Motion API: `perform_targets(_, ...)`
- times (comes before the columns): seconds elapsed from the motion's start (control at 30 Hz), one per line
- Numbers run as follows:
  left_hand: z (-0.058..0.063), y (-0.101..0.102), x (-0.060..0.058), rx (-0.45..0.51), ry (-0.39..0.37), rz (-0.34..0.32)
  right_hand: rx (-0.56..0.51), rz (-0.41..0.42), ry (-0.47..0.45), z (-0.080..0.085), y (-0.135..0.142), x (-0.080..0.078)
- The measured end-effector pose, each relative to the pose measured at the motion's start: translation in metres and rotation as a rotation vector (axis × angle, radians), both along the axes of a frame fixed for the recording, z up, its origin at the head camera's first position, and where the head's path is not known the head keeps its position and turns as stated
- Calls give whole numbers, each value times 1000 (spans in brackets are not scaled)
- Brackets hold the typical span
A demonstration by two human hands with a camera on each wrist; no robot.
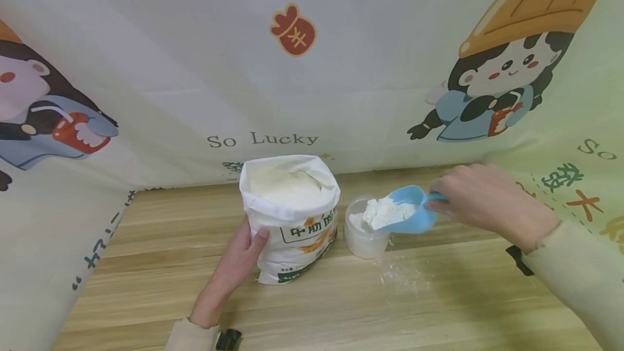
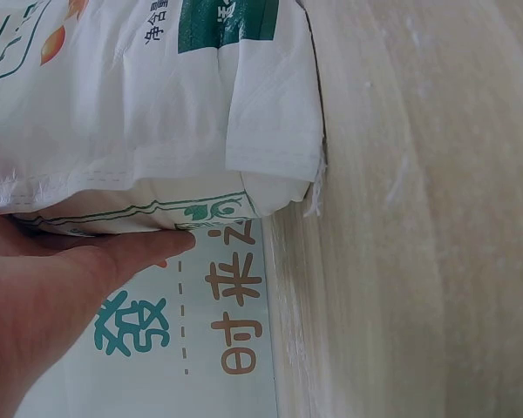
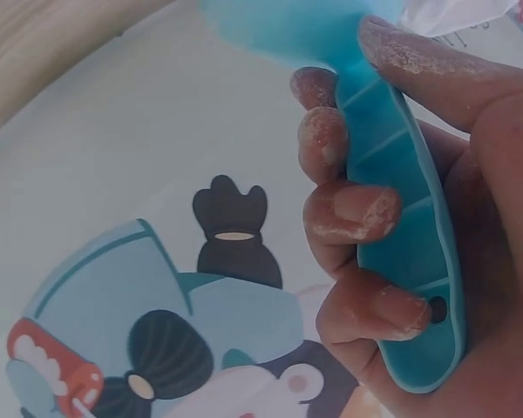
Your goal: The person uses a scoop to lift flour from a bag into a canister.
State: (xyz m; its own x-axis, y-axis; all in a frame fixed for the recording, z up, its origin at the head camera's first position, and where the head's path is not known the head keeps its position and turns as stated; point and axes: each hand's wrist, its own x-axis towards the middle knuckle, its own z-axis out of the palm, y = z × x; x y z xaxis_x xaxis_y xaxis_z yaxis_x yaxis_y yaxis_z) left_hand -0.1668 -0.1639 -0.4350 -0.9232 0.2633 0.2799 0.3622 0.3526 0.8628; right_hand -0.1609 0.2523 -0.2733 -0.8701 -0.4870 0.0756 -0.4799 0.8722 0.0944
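Note:
A white paper flour bag (image 1: 297,242) with its top folded open stands on the table, flour (image 1: 287,186) visible inside. My left hand (image 1: 244,251) grips its left side, thumb at the front; in the left wrist view, a finger (image 2: 148,248) lies along the bag's side. My right hand (image 1: 480,199) holds a light-blue scoop (image 1: 414,226), heaped with flour and tilted over a clear plastic tub (image 1: 365,245). Flour lies inside that tub. The right wrist view shows fingers (image 3: 357,213) dusted white and curled round the scoop's handle (image 3: 410,235).
Spilled flour (image 1: 402,280) dusts the wooden table (image 1: 322,313) in front of the tub. A printed cloth (image 1: 365,69) with cartoon figures rises behind the table and along both sides. The bag and tub stand close together near the back cloth.

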Motion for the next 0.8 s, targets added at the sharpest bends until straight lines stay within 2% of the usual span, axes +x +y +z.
perform_targets(0.4,0,-1,0,-7,-1,2,38,25,10,12,-16,-4)
perform_targets(0.6,0,-1,0,-6,-10,10,58,3,-5,17,-25,-5)
perform_targets(0.8,-1,-1,0,-9,-7,2,116,3,25,19,-36,-7)
